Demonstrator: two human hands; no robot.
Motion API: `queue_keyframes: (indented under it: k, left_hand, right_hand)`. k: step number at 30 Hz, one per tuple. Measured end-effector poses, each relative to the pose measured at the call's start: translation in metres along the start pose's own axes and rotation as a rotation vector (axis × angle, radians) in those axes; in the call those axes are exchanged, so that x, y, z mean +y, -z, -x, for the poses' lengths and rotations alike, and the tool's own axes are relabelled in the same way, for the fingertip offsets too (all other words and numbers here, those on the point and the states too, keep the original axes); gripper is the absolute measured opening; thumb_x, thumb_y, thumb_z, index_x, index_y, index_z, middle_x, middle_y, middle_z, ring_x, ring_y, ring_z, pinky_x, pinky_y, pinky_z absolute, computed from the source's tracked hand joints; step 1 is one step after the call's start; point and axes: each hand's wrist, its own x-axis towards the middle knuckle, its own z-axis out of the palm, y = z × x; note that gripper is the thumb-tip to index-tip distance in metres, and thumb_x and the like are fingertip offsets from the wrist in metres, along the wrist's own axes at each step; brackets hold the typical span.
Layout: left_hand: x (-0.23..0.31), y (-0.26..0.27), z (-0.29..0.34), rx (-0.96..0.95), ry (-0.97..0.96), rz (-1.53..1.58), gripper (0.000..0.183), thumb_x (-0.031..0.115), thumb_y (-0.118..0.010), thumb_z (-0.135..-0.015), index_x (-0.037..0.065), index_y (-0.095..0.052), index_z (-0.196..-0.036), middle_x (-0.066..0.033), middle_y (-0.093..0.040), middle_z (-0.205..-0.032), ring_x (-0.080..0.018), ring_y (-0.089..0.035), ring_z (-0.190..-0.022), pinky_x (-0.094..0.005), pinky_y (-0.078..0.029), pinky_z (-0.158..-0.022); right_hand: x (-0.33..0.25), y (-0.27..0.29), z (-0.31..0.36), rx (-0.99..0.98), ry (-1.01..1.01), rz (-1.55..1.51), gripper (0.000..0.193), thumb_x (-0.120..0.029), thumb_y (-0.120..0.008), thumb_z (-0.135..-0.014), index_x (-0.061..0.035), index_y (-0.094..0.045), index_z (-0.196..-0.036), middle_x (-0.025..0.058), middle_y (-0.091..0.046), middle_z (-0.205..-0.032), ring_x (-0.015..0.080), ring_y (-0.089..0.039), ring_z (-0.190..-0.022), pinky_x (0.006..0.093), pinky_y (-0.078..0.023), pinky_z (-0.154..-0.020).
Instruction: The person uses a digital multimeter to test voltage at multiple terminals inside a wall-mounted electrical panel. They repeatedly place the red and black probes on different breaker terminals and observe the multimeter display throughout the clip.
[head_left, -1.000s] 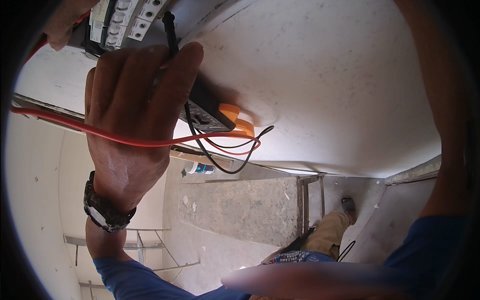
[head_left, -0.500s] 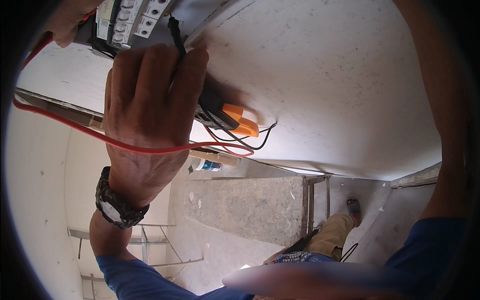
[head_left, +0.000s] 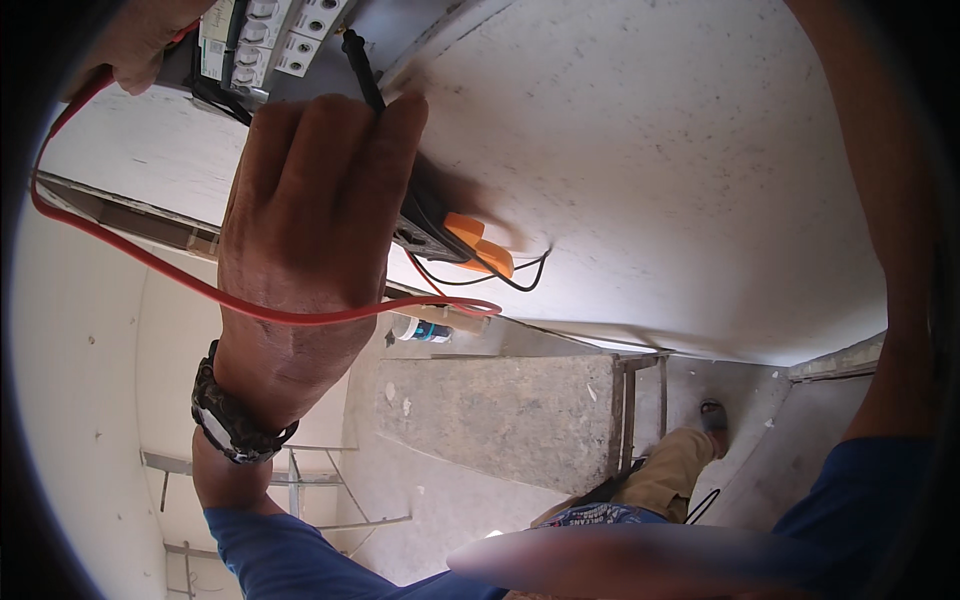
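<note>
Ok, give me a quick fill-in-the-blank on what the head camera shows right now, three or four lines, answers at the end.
1. The left hand holds a black and ____ meter against the white wall.
2. A ____ test lead loops across the back of that hand.
3. The black probe points up at the row of ____ breakers in the panel.
4. A dark ____ sits on the left wrist.

Missing words: orange; red; white; watch
</note>
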Motion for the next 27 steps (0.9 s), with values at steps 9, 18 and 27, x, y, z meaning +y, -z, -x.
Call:
queue_keyframes:
  k: [9,18,27]
  left_hand:
    - [-0.002,-0.004,0.002,0.0,-0.032,-0.057,0.049,-0.008,-0.076,-0.083,0.002,-0.074,-0.131,-0.0114,-0.068,-0.109,-0.0303,-0.063,-0.101,-0.0415,-0.061,-0.078]
    - [0.0,-0.008,0.006,0.111,-0.087,-0.048,0.043,0.008,-0.077,-0.079,0.003,-0.074,-0.122,-0.0101,-0.06,-0.108,-0.0281,-0.058,-0.098,-0.0386,-0.056,-0.076]
    - [-0.002,-0.014,0.005,0.12,-0.082,-0.112,0.044,0.009,-0.076,-0.078,0.003,-0.074,-0.122,-0.0106,-0.058,-0.109,-0.0292,-0.058,-0.101,-0.0398,-0.056,-0.079]
  right_hand:
    - [-0.002,-0.001,-0.002,0.0,-0.004,0.0,0.022,-0.019,-0.071,-0.1,0.0009,-0.08,-0.097,0.0164,-0.077,-0.083,0.0294,-0.072,-0.076,0.0406,-0.056,-0.071]
    - [-0.004,-0.001,-0.005,0.009,-0.007,-0.006,0.022,-0.019,-0.071,-0.1,0.0007,-0.08,-0.098,0.0165,-0.077,-0.083,0.03,-0.073,-0.076,0.0412,-0.057,-0.072]
    - [-0.008,-0.005,-0.01,0.006,-0.003,-0.001,0.022,-0.019,-0.07,-0.1,0.0006,-0.08,-0.098,0.0167,-0.077,-0.083,0.0307,-0.073,-0.077,0.0419,-0.057,-0.072]
